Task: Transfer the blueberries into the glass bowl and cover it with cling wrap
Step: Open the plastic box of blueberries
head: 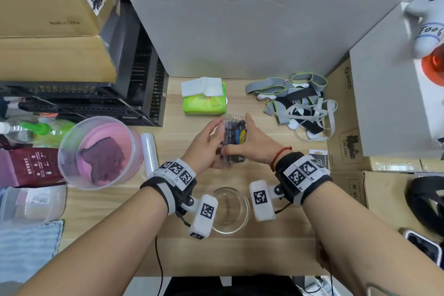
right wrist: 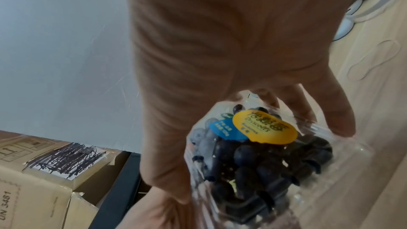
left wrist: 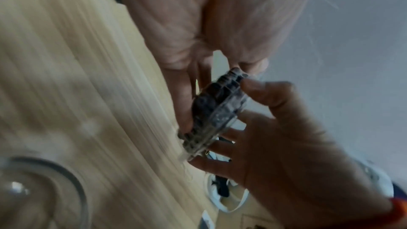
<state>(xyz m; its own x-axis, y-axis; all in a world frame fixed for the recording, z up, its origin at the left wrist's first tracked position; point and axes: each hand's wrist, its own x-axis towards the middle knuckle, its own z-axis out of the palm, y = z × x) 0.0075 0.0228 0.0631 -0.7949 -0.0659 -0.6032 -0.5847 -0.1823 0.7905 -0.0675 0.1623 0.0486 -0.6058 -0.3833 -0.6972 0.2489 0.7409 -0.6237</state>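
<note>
A clear plastic box of blueberries (head: pixel 234 138) with a yellow and blue label (right wrist: pixel 262 126) is held above the wooden table (head: pixel 276 247), behind the bowl. My left hand (head: pixel 212 140) grips its left side. My right hand (head: pixel 251 138) grips its right side, thumb at the near corner. The lid looks closed. In the left wrist view the box (left wrist: pixel 215 112) shows edge-on between both hands. The glass bowl (head: pixel 230 210) stands near the front edge with nothing in it, partly hidden by the wrist cameras. A roll of cling wrap (head: pixel 150 151) lies left of my left wrist.
A green tissue pack (head: pixel 204 101) and a pile of grey straps (head: pixel 298 103) lie at the back. A plastic tub (head: pixel 72 161) with pink contents, a black rack (head: pixel 144 94) and cardboard boxes crowd the left. More boxes stand on the right; a phone (head: pixel 422 245) lies there.
</note>
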